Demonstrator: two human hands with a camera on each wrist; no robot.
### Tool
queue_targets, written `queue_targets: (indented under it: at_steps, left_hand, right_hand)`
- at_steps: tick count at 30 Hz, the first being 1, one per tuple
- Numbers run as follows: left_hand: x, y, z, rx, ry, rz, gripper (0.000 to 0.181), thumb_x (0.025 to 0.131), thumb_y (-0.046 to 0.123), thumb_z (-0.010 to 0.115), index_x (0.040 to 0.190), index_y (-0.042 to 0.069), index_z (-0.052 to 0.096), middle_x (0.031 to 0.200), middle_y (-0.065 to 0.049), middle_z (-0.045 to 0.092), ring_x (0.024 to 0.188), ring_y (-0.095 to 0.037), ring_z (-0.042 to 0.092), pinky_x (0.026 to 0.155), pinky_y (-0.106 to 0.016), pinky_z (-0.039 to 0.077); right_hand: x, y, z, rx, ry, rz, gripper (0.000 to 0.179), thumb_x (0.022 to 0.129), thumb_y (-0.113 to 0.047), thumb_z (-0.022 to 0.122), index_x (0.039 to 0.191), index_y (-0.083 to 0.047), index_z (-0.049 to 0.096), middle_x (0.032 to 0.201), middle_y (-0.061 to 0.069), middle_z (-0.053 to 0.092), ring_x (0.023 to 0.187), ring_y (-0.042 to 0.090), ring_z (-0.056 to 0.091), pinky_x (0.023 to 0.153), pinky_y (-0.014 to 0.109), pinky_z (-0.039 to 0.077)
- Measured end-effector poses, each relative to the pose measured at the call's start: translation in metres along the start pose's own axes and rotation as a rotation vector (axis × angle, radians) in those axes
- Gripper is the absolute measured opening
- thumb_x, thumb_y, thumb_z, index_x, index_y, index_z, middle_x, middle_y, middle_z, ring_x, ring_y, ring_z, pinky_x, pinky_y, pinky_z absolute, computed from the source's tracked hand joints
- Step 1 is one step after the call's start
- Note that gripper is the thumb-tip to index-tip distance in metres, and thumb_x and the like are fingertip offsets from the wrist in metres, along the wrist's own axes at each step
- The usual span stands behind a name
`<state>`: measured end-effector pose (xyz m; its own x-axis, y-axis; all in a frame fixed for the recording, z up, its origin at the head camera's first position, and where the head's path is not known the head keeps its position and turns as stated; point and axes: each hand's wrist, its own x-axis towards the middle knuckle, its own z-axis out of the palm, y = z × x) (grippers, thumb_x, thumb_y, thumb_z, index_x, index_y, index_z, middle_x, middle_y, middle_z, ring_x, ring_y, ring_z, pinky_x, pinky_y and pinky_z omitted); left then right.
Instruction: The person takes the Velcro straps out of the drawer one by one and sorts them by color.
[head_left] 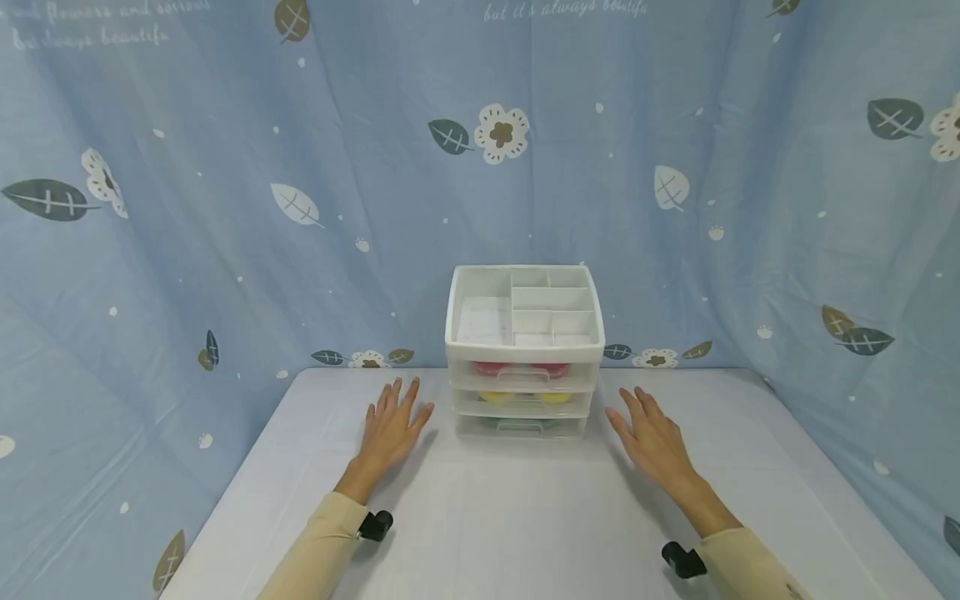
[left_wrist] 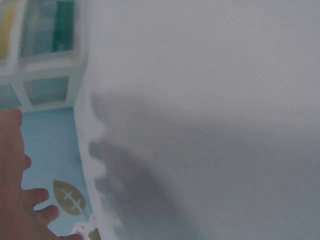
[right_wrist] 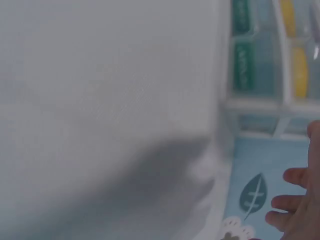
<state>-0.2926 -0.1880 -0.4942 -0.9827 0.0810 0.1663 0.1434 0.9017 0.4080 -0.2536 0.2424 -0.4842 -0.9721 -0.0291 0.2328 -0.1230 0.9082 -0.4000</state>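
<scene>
A white organizer [head_left: 525, 354] with three clear drawers stands at the back of the table, its top tray divided into several compartments that hold nothing. Through the drawer fronts I see red items [head_left: 551, 369] in the top one, yellow items [head_left: 555, 397] in the middle and green items [right_wrist: 243, 65] in the bottom one. My left hand [head_left: 390, 429] hovers left of the organizer, fingers spread and apart from it. On the other side my right hand [head_left: 652, 437] is likewise held over the table, fingers extended. Neither hand holds anything.
The white table [head_left: 517, 517] reaches back to a blue curtain [head_left: 375, 167] printed with leaves and flowers, which hangs close behind the organizer. A black wrist camera [head_left: 377, 525] sits at the left sleeve and another black camera [head_left: 682, 560] at the right.
</scene>
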Motion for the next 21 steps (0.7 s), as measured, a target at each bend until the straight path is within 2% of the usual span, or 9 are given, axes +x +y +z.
queue_targets:
  at_steps: [4,10,14,17,21]
  left_hand:
    - [0.005,0.004,-0.001,-0.138,0.037,0.009,0.067,0.102,0.056,0.039,0.153,0.014,0.036,0.158,-0.022,0.028,0.143,-0.046,0.03,0.108,-0.07,0.033]
    - [0.013,0.016,-0.013,-0.394,0.104,0.013,0.056,0.104,0.047,0.042,0.142,0.008,0.051,0.14,-0.021,0.05,0.126,-0.04,0.052,0.103,-0.058,0.044]
    - [0.017,0.027,-0.025,-0.635,0.054,-0.012,0.053,0.104,0.048,0.042,0.138,0.01,0.054,0.133,-0.016,0.057,0.119,-0.035,0.06,0.096,-0.047,0.055]
    - [0.02,0.037,-0.033,-0.794,-0.004,-0.048,0.056,0.102,0.053,0.043,0.138,0.011,0.053,0.133,-0.014,0.058,0.12,-0.032,0.06,0.092,-0.043,0.058]
    - [0.025,0.049,-0.042,-0.854,-0.02,-0.051,0.058,0.1,0.057,0.044,0.138,0.013,0.052,0.135,-0.015,0.056,0.123,-0.032,0.058,0.094,-0.042,0.057]
  right_hand:
    - [-0.002,-0.015,-0.004,0.066,0.031,-0.015,0.066,0.104,-0.053,0.036,0.145,-0.001,0.043,0.149,0.03,0.037,0.134,0.052,0.039,0.099,0.074,0.035]
    - [-0.005,-0.037,-0.008,0.16,0.069,-0.02,0.054,0.103,-0.049,0.044,0.128,-0.004,0.06,0.129,0.021,0.06,0.118,0.041,0.057,0.091,0.062,0.049]
    - [-0.003,-0.055,-0.01,0.25,0.094,-0.048,0.05,0.103,-0.047,0.045,0.12,-0.005,0.066,0.113,0.014,0.068,0.104,0.032,0.064,0.082,0.05,0.055]
    - [-0.002,-0.069,-0.011,0.335,0.088,-0.058,0.047,0.104,-0.045,0.045,0.12,-0.007,0.067,0.11,0.01,0.07,0.101,0.027,0.065,0.078,0.043,0.055]
    - [0.0,-0.087,-0.011,0.439,0.067,-0.047,0.042,0.104,-0.043,0.046,0.116,-0.01,0.069,0.108,0.007,0.073,0.104,0.026,0.066,0.084,0.044,0.056]
